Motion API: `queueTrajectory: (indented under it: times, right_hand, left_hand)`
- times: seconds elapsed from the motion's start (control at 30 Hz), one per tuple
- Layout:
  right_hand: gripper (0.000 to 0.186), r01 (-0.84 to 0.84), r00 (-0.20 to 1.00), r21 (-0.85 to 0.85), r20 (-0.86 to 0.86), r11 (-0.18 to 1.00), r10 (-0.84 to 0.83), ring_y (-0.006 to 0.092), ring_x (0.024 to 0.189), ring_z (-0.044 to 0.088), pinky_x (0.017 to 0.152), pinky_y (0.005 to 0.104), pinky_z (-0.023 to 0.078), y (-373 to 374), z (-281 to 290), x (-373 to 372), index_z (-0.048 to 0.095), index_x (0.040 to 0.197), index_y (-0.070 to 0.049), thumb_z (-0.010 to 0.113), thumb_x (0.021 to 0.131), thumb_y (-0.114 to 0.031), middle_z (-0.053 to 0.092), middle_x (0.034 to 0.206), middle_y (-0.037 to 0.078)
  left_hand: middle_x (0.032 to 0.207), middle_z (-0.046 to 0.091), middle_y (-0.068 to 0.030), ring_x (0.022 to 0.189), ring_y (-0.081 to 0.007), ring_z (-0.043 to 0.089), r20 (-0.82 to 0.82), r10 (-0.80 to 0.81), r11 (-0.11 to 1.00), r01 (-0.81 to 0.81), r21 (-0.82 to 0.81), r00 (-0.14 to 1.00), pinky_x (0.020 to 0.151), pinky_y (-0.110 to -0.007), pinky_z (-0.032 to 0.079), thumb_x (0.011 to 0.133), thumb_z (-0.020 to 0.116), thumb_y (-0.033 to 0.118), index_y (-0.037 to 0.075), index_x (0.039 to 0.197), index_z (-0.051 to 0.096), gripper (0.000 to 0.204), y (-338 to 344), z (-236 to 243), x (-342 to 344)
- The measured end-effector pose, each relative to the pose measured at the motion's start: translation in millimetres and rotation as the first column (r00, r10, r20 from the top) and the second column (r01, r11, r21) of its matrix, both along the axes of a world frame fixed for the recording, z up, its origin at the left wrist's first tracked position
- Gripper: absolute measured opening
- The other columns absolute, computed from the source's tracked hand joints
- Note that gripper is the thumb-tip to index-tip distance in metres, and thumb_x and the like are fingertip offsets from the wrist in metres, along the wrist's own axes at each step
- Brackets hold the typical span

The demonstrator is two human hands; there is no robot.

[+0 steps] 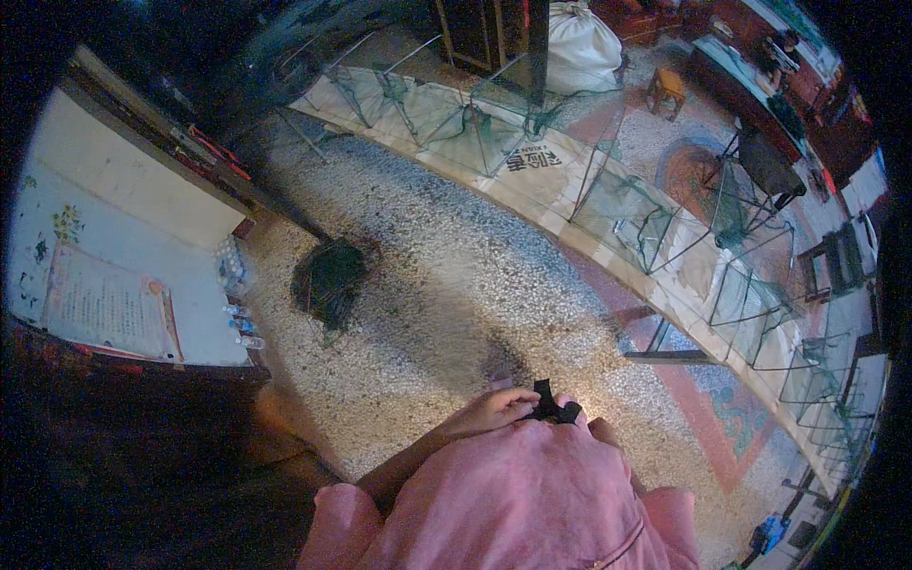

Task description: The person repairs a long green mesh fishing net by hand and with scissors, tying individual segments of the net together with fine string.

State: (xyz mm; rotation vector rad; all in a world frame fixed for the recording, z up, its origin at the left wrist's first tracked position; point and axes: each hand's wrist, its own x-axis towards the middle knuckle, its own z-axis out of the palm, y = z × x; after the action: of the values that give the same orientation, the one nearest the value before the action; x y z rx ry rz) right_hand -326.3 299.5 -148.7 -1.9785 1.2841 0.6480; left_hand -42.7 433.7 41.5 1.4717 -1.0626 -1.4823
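My left hand (502, 408) is in front of my pink top (513, 484), at the lower middle of the view. Its fingers are bent together at the end of a black strap-like piece (548, 403), whose exact kind I cannot make out. Of my right arm (602, 432) only a small part shows beside the pink cloth. The fingers of my right hand are hidden or too unclear to read, close to the right end of the black piece.
A long table (518, 195) with green mesh net cages on wire frames (622, 223) runs across to the right. A dark bundle of netting (328, 280) is on the speckled floor. Bottles (237, 313) stand by the left wall. A white sack (581, 52) and wooden stool (667, 92) are behind.
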Motion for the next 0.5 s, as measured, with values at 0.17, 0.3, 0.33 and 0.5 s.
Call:
queueTrajectory:
  times: [0.17,0.3,0.33,0.5]
  right_hand:
    - [0.027,-0.240,0.971,-0.042,-0.007,0.970,0.240,0.0353,0.078,0.057,0.066,0.0415,0.046,-4.8,-31.6,9.0,0.058,0.077,0.001,0.046,0.076,-0.022,0.057,0.079,0.023]
    - [0.023,-0.336,0.942,-0.031,-0.028,0.941,0.336,0.0293,0.074,0.059,0.065,0.0368,0.048,-10.4,-33.9,34.0,0.061,0.074,-0.002,0.049,0.073,-0.021,0.060,0.077,0.017]
    - [0.022,-0.233,0.972,-0.017,-0.040,0.972,0.233,0.0274,0.073,0.060,0.066,0.0355,0.048,-9.7,-13.7,45.9,0.062,0.072,-0.003,0.051,0.071,-0.022,0.061,0.075,0.014]
    - [0.021,-0.641,0.766,-0.100,-0.029,0.761,0.642,0.0279,0.075,0.060,0.067,0.0366,0.048,-25.2,-66.6,40.3,0.062,0.068,-0.002,0.051,0.069,-0.019,0.061,0.076,0.016]
  left_hand:
    - [0.091,0.055,-0.0093,0.086,-0.0161,0.052,-0.052,0.178,0.975,-0.183,-0.124,0.983,0.075,-0.027,0.042,0.085,0.046,0.019,0.002,0.105,0.051,0.026,16.3,-25.4,6.0]
    - [0.093,0.055,-0.0091,0.081,-0.0150,0.054,-0.051,0.220,0.971,-0.224,-0.085,0.974,0.071,-0.025,0.043,0.086,0.045,0.015,0.001,0.105,0.051,0.024,12.1,-21.1,15.9]
    - [0.094,0.056,-0.0090,0.079,-0.0146,0.054,-0.033,0.229,0.970,-0.231,-0.070,0.973,0.070,-0.024,0.043,0.086,0.044,0.014,0.001,0.105,0.050,0.024,10.7,-18.1,17.9]
    - [0.092,0.057,-0.0074,0.082,-0.0126,0.054,-0.163,0.327,0.941,-0.304,0.150,0.931,0.070,-0.023,0.044,0.086,0.043,0.012,0.000,0.106,0.050,0.024,0.6,-4.8,44.2]
